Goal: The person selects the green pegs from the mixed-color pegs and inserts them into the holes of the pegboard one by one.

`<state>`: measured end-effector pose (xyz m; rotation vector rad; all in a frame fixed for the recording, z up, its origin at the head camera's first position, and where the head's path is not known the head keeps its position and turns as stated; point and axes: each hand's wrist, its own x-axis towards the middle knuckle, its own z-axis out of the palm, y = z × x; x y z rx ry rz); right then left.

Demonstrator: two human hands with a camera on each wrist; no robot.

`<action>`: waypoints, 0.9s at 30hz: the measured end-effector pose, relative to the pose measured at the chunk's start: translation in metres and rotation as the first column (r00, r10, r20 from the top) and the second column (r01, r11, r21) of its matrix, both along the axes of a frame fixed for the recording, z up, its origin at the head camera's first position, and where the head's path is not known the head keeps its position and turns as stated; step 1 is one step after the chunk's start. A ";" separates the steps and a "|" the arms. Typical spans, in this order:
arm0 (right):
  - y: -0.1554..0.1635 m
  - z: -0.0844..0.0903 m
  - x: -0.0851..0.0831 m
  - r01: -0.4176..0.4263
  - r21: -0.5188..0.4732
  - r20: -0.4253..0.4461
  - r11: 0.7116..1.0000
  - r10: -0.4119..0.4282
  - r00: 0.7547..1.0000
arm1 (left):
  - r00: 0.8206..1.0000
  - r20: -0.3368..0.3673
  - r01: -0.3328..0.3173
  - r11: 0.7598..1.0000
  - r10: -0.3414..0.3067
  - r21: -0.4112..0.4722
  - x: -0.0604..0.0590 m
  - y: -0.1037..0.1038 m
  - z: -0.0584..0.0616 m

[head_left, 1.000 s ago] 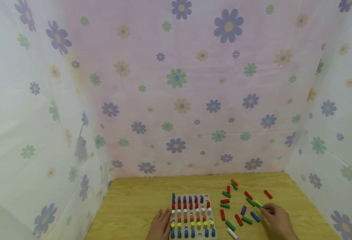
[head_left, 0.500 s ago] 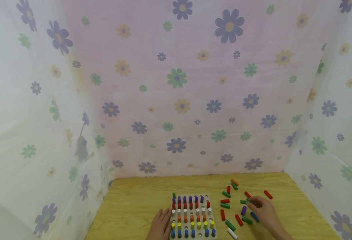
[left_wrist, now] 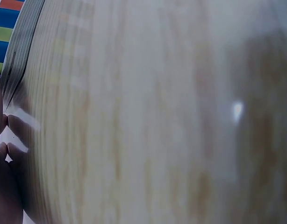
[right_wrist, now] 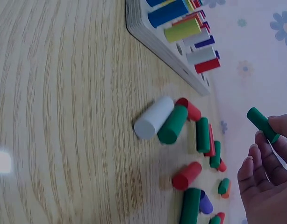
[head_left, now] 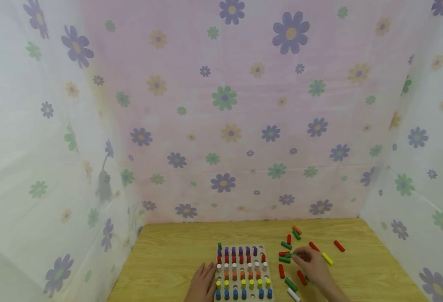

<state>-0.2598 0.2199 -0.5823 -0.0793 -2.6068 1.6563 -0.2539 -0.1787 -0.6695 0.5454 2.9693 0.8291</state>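
**Green peg pinched above the loose pile, right of the board**

Green is the colour of the peg (right_wrist: 262,124) pinched at 1 end between the fingertips of the right hand (head_left: 313,268); it is lifted clear of the wooden table (head_left: 168,260), its long axis slanted, its free end pointed toward the pegboard (head_left: 242,272). The board lies to the left of that hand, with the scattered loose pegs (head_left: 287,251) between them. In the right wrist view, a white peg (right_wrist: 153,117) and another green one are seen lying side by side, touching, nearest the board's edge. The left hand (head_left: 203,283) is laid flat, fingers relaxed, against the board's left edge. The right hand is the nearer to the peg.
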 end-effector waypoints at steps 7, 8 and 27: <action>-0.021 -0.003 -0.007 -0.026 0.016 -0.021 1.000 0.026 0.999 | 1.000 -0.029 -0.002 1.000 0.001 -0.007 0.000 0.001 0.000; -0.024 -0.003 -0.007 -0.031 0.009 -0.019 0.999 0.032 0.999 | 0.999 -0.035 -0.002 1.000 0.002 -0.007 0.000 0.001 0.000; -0.079 0.010 -0.029 -0.203 -0.039 -0.113 0.978 0.198 0.974 | 0.999 -0.004 -0.033 0.999 0.033 -0.013 0.003 0.003 0.003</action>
